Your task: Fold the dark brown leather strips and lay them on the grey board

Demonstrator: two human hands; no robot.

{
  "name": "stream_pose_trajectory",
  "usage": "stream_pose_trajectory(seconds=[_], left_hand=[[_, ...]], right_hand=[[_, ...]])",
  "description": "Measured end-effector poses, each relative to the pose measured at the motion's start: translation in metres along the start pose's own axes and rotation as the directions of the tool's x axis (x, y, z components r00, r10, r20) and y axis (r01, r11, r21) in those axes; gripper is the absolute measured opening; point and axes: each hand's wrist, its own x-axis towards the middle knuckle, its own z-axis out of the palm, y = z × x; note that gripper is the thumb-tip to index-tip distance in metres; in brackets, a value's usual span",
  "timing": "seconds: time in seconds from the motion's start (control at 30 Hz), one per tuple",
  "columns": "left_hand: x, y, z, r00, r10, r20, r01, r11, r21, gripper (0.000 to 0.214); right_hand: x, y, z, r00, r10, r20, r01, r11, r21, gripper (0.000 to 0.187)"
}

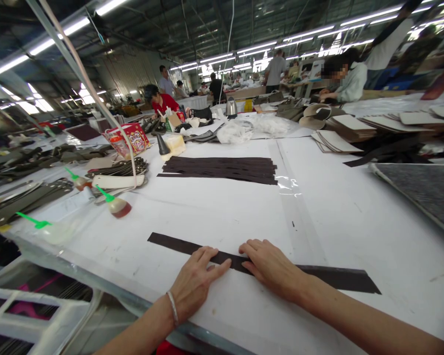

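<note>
One long dark brown strip (336,277) lies across the white table near its front edge, running from left to lower right. My left hand (198,276), with a bracelet at the wrist, is on the strip's middle, fingertips over it and thumb along its near side. A short way to the right, my right hand (268,266) has bent fingers and thumb closed about the same strip. Between the two hands a short length shows. Farther back lies a stack of similar dark strips (220,167), with one strip slightly apart on its near side.
Squeeze bottles with green nozzles, one with reddish liquid (120,208), stand at left. Behind are a dark cone (163,145), a red patterned bag (135,138) and clear plastic (237,130). A grey board (422,190) and stacked pale pieces (351,125) are at right. Several people work beyond.
</note>
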Motion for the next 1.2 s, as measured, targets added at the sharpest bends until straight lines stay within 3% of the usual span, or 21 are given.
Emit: stream_pose_trajectory(seconds=[0.13, 0.3, 0.4, 0.5, 0.67, 0.97, 1.2], left_hand=[[0.001, 0.001, 0.000, 1.000, 0.016, -0.012, -0.016, 1.000, 0.026, 0.050], [0.002, 0.001, -0.001, 0.999, 0.035, -0.041, -0.032, 0.998, 0.062, 0.048], [0.002, 0.002, -0.001, 0.999, 0.036, -0.038, -0.034, 0.997, 0.065, 0.048], [0.002, 0.002, -0.001, 0.999, 0.027, -0.035, -0.025, 0.998, 0.064, 0.048], [-0.001, 0.002, 0.001, 1.000, 0.011, -0.017, -0.010, 0.997, 0.074, 0.049], [-0.002, -0.003, 0.002, 0.999, -0.033, 0.021, 0.034, 0.998, -0.062, 0.050], [0.003, -0.003, -0.006, 0.998, -0.045, 0.053, 0.051, 0.992, -0.115, 0.049]], right_hand=[[0.005, -0.001, 0.002, 0.999, 0.034, 0.025, -0.034, 0.999, -0.031, 0.008], [0.007, -0.004, 0.001, 0.967, 0.254, 0.019, -0.255, 0.966, 0.039, 0.018], [0.008, -0.005, -0.002, 0.948, 0.314, 0.044, -0.317, 0.944, 0.096, 0.022], [0.008, -0.006, -0.007, 0.959, 0.277, 0.051, -0.282, 0.951, 0.130, 0.024], [0.010, -0.012, -0.006, 0.997, 0.073, -0.037, -0.069, 0.992, 0.105, 0.011], [0.013, -0.007, 0.008, 0.999, 0.036, -0.007, -0.035, 0.994, 0.108, 0.012], [0.000, 0.006, 0.014, 0.991, -0.119, -0.065, 0.117, 0.993, -0.032, 0.024]])
